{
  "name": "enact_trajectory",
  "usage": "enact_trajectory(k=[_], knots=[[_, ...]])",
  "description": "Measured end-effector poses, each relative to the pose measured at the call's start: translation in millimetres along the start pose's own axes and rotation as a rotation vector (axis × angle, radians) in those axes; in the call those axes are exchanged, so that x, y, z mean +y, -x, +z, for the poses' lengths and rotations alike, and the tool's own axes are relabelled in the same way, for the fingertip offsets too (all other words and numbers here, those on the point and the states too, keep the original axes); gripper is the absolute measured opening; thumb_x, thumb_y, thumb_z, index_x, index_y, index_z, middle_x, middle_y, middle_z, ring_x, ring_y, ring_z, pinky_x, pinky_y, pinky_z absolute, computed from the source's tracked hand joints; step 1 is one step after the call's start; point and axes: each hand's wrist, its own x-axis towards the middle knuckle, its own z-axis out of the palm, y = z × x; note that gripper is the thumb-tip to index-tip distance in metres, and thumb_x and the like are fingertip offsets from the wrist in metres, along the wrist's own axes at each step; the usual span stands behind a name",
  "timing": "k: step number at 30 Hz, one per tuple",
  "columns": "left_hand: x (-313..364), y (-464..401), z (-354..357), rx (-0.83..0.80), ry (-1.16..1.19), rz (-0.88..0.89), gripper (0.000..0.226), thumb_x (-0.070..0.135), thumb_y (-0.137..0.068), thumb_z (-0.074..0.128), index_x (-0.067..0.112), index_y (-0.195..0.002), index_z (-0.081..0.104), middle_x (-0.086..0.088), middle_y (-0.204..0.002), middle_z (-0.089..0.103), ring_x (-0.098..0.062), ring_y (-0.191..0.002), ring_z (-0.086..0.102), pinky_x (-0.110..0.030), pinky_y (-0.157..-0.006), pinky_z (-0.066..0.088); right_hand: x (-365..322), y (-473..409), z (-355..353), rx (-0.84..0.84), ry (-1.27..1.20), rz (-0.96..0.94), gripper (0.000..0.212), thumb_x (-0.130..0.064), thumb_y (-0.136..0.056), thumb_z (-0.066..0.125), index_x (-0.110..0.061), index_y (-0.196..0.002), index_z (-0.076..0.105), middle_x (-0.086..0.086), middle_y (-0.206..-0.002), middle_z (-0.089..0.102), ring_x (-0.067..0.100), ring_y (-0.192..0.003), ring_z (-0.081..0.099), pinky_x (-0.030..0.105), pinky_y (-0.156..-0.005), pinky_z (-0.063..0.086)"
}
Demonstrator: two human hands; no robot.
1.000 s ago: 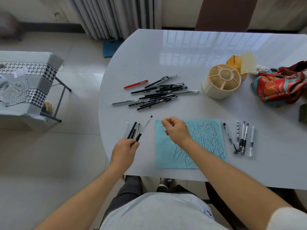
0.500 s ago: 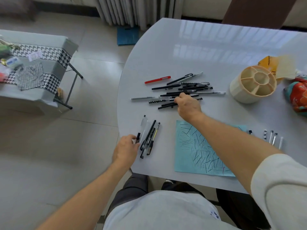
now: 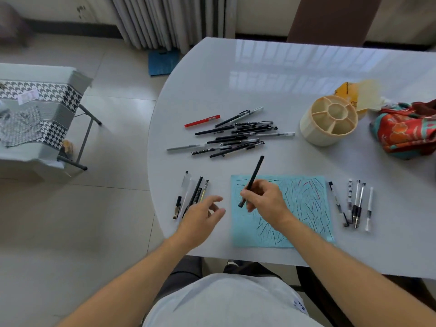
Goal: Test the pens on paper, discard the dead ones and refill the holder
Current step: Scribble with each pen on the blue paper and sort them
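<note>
My right hand [image 3: 266, 201] grips a black pen [image 3: 253, 177] over the left part of the blue paper [image 3: 306, 208], which is covered in scribbled lines. The pen slants up and away from me. My left hand [image 3: 201, 219] hovers with relaxed, spread fingers just left of the paper, beside a small group of pens [image 3: 192, 194]. A pile of several pens [image 3: 236, 135], one of them red [image 3: 202, 121], lies farther back. The cream pen holder [image 3: 328, 123] stands with nothing in its compartments at the right. Another group of pens [image 3: 354, 204] lies right of the paper.
The white table [image 3: 295, 74] has a curved left edge. A red patterned cloth [image 3: 405, 131] and a yellow packet [image 3: 346, 92] lie at the back right. A folding stand with houndstooth fabric [image 3: 40, 107] sits on the floor to the left.
My right hand came back from the pen pile with a black pen and now holds it over the paper. My left hand left the small pen group and moved right.
</note>
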Motion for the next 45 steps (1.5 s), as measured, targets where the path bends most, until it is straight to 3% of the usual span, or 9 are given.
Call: enact_trajectory(k=[4, 12, 16, 19, 28, 31, 35, 41, 45], knots=[[19, 2, 32, -0.317, 0.001, 0.007, 0.018, 0.037, -0.095, 0.055, 0.028, -0.095, 0.071, 0.007, -0.077, 0.072, -0.01, -0.062, 0.065, -0.03, -0.064, 0.057, 26, 46, 8, -0.042, -0.231, 0.087, 0.003, -0.019, -0.083, 0.077, -0.019, -0.083, 0.074, 0.011, -0.072, 0.073, 0.024, -0.063, 0.068, 0.033, -0.063, 0.059], [-9, 19, 29, -0.267, -0.363, 0.042, 0.027, 0.045, -0.09, 0.058, 0.029, -0.069, 0.064, 0.007, -0.062, 0.062, -0.009, -0.055, 0.053, -0.034, -0.056, 0.046, 54, 53, -39, 0.285, -0.304, 0.15, 0.027, -0.025, -0.098, 0.067, -0.005, -0.081, 0.072, 0.006, -0.062, 0.064, 0.017, -0.049, 0.054, 0.026, -0.046, 0.047], [-8, 16, 39, -0.15, -0.511, 0.294, 0.027, 0.048, -0.092, 0.055, 0.027, -0.088, 0.072, 0.017, -0.091, 0.064, -0.003, -0.081, 0.057, -0.029, -0.073, 0.05, 54, 49, -33, 0.166, -0.226, 0.153, 0.019, -0.019, -0.096, 0.068, -0.007, -0.084, 0.075, 0.007, -0.068, 0.068, 0.019, -0.056, 0.061, 0.028, -0.054, 0.053], [-3, 10, 54, -0.139, -0.558, 0.429, 0.028, 0.046, -0.092, 0.054, 0.026, -0.095, 0.074, 0.012, -0.113, 0.067, -0.008, -0.107, 0.058, -0.029, -0.087, 0.05, 52, 40, -11, 0.168, -0.263, 0.159, 0.015, -0.006, -0.095, 0.061, -0.001, -0.089, 0.074, 0.012, -0.073, 0.07, 0.022, -0.063, 0.065, 0.029, -0.058, 0.056], [-11, 12, 58, -0.209, -0.585, 0.442, 0.031, 0.042, -0.092, 0.053, 0.02, -0.099, 0.075, 0.008, -0.127, 0.063, -0.01, -0.126, 0.051, -0.03, -0.096, 0.048, 54, 19, 16, 0.102, 0.174, 0.001, 0.007, -0.019, -0.088, 0.068, -0.025, -0.084, 0.068, -0.002, -0.076, 0.071, 0.014, -0.068, 0.068, 0.024, -0.062, 0.057], [-10, 12, 58, -0.215, -0.563, 0.428, 0.031, 0.041, -0.092, 0.054, 0.02, -0.099, 0.075, 0.01, -0.129, 0.062, -0.006, -0.128, 0.048, -0.027, -0.095, 0.045, 56, 18, 14, 0.101, 0.276, -0.039, 0.007, -0.022, -0.085, 0.067, -0.026, -0.081, 0.065, -0.006, -0.07, 0.067, 0.006, -0.065, 0.061, 0.015, -0.055, 0.047], [-11, 12, 56, -0.224, -0.529, 0.414, 0.03, 0.04, -0.093, 0.054, 0.018, -0.098, 0.074, 0.012, -0.129, 0.063, -0.003, -0.13, 0.046, -0.026, -0.097, 0.045, 57, 21, 6, 0.156, 0.28, 0.018, 0.009, -0.021, -0.081, 0.066, -0.025, -0.074, 0.062, -0.004, -0.064, 0.063, 0.004, -0.057, 0.055, 0.022, -0.051, 0.047], [-3, 10, 56, -0.163, -0.375, 0.324, 0.024, 0.036, -0.093, 0.06, 0.017, -0.096, 0.074, 0.01, -0.115, 0.071, -0.008, -0.112, 0.06, -0.03, -0.092, 0.049, 51, 37, -17, 0.209, -0.213, 0.058, 0.01, -0.001, -0.089, 0.062, -0.005, -0.081, 0.065, 0.016, -0.065, 0.069, 0.028, -0.057, 0.064, 0.04, -0.057, 0.056], [3, 10, 55, -0.131, -0.347, 0.279, 0.023, 0.04, -0.095, 0.059, 0.022, -0.101, 0.073, 0.013, -0.111, 0.071, -0.01, -0.097, 0.064, -0.032, -0.086, 0.05, 49, 55, -31, 0.137, -0.304, 0.059, 0.011, 0.0, -0.093, 0.06, 0.0, -0.083, 0.063, 0.021, -0.065, 0.066, 0.029, -0.052, 0.061, 0.04, -0.058, 0.059]])
